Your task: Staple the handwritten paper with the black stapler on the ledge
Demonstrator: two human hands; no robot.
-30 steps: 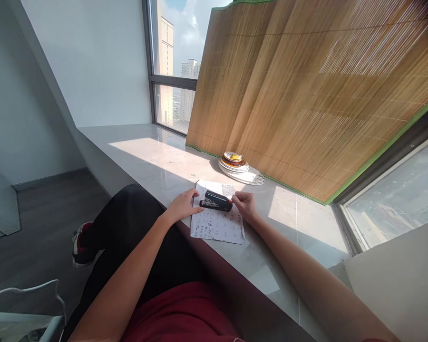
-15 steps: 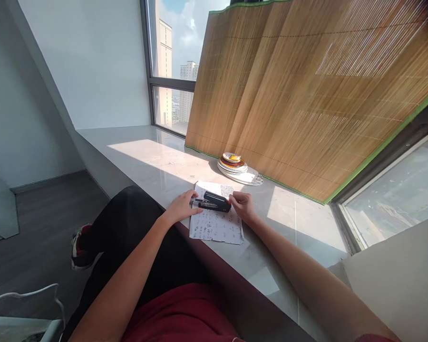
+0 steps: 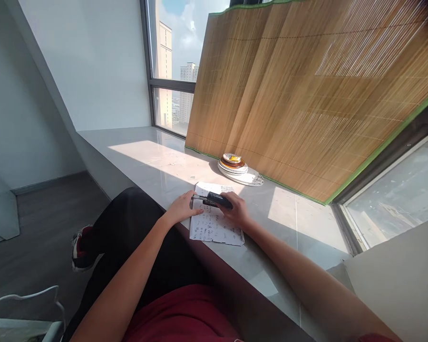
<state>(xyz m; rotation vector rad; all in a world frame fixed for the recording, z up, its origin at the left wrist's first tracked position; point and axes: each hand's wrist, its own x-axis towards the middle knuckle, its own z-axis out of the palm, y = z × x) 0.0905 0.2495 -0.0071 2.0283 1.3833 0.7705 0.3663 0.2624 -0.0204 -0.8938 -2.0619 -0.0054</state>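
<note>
Someone's right hand (image 3: 237,210) is curled around a black stapler (image 3: 218,199), over a sheet of paper (image 3: 217,231) with writing on it. A thin metal strip (image 3: 200,196) pokes out to the left hand (image 3: 180,207). Its thumb and finger are apart; I can't tell if they grip it. Past the paper sits a pile of plates (image 3: 233,168).

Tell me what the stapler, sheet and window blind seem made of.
Stapler: probably plastic, from its black sheen; its bright strip may be metal. Sheet: paper, thin, matte, covered in writing. Blind: likely matte bamboo or reed, from its fine tan slats.
</note>
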